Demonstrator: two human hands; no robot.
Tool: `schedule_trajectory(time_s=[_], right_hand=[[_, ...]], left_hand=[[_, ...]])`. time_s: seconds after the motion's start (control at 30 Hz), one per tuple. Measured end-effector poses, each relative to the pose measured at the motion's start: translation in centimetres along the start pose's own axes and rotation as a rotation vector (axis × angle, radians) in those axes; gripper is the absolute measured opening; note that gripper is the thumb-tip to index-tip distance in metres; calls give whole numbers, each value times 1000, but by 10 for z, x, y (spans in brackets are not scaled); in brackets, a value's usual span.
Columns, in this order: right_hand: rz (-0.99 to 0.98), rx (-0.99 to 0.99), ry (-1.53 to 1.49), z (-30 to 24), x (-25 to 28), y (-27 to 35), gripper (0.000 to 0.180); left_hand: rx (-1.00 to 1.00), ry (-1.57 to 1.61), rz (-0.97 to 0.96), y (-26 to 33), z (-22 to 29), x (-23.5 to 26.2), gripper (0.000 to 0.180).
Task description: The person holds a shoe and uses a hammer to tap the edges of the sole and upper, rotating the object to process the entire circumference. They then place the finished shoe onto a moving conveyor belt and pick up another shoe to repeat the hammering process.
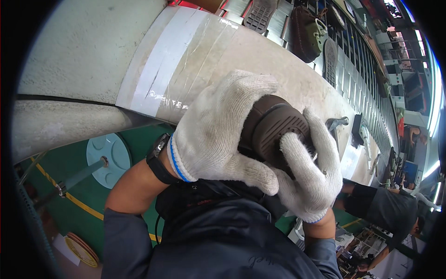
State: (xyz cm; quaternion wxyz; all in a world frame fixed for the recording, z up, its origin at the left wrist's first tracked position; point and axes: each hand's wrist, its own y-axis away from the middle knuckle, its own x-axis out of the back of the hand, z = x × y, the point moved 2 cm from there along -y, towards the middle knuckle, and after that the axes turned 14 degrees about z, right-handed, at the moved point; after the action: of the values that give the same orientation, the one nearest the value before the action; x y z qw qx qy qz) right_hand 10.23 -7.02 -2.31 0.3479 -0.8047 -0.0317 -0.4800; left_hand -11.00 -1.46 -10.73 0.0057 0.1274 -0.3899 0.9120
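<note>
Close in front of my body, both hands hold a brown shoe (pixel 275 139) with its ribbed sole end turned up toward me. My left hand (pixel 211 128), in a white knit glove with a blue cuff edge, wraps its side, thumb below and fingers above. From the other side my right hand (pixel 316 174), gloved the same way, grips it with one finger pressed on the sole and another along its edge. Most of the shoe's upper is hidden by the gloves and its own sole.
Beyond the hands runs a pale worktable (pixel 283 60) patched with clear tape. Behind it, a slatted conveyor (pixel 346 69) carries a brown shoe (pixel 303 37) and loose soles (pixel 331 58). A light-blue stool (pixel 109 160) is at left; another person (pixel 385 209) stands at right.
</note>
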Motion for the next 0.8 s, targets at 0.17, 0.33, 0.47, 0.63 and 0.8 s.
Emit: schedule_trajectory(time_s=[0.17, 0.33, 0.47, 0.63, 0.8], right_hand=[[-1, 10, 6, 0, -3, -1, 60], [-5, 23, 1, -2, -4, -3, 61], [-24, 36, 18, -6, -2, -7, 63], [-18, 8, -22, 3, 2, -11, 68], [67, -116, -110, 27, -3, -19, 68]], left_hand=[[-6, 0, -5, 0, -1, 1, 144], [-11, 7, -7, 1, -2, 3, 144], [38, 80, 25, 0, -2, 2, 100], [291, 271, 134, -12, -3, -10, 46], [403, 179, 170, -36, -41, -37, 39]])
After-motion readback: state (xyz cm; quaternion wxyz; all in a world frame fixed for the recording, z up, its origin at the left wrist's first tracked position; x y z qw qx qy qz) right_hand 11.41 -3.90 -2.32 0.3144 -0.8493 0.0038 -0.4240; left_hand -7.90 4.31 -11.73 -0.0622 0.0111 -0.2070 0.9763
